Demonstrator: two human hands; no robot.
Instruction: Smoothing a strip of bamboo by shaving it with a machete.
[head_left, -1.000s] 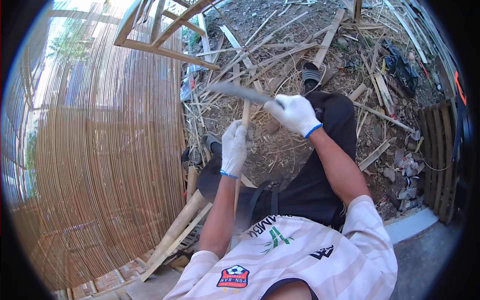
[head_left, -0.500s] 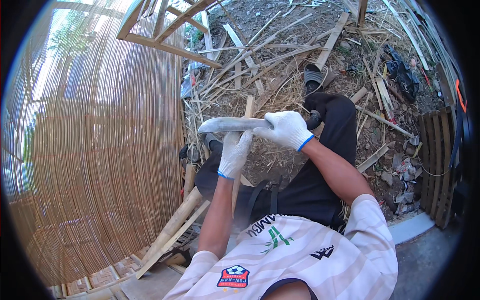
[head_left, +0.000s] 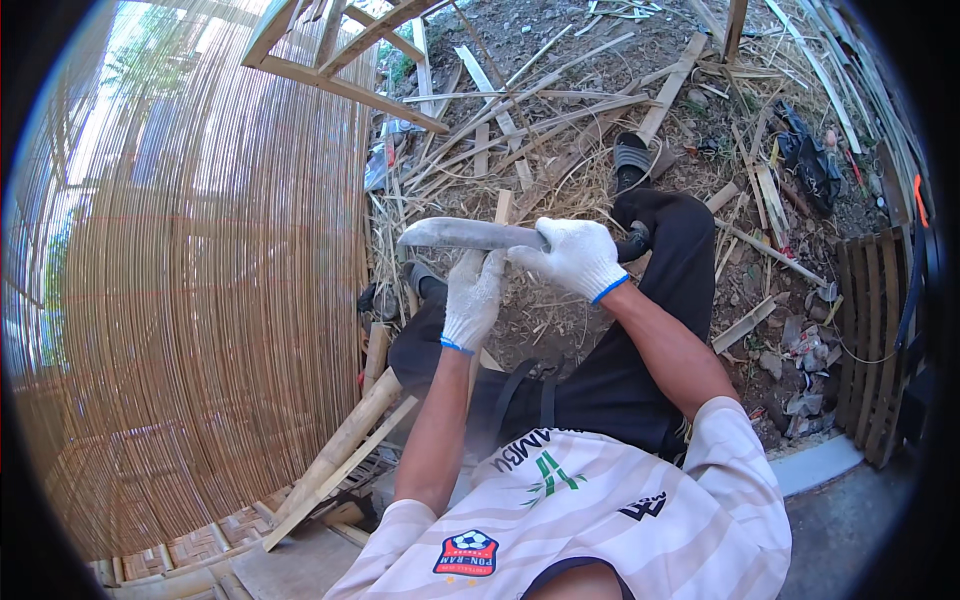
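My right hand (head_left: 578, 254), in a white knit glove with a blue cuff, is closed round the handle of a machete (head_left: 462, 234). The broad grey blade points left and lies across a narrow wooden strip (head_left: 503, 207). Below the blade, my left hand (head_left: 472, 302), gloved the same way, is wrapped round that strip. Its fingertips come up close to the blade's lower edge; whether they touch it I cannot tell. The strip runs on past my left wrist toward my lap, partly covered by the hand and forearm.
A tall slatted bamboo screen (head_left: 220, 330) stands on the left. Loose strips (head_left: 540, 110) litter the ground ahead, below a wooden frame (head_left: 345, 92). A bamboo pole (head_left: 340, 440) leans beside my left leg. On the right are a black plastic bag (head_left: 806, 160) and a slatted wooden panel (head_left: 868, 340).
The machete blade has shifted slightly away from me along the strip and its tip has swung a little farther forward. Both hands keep their grips. The whole view has shifted slightly.
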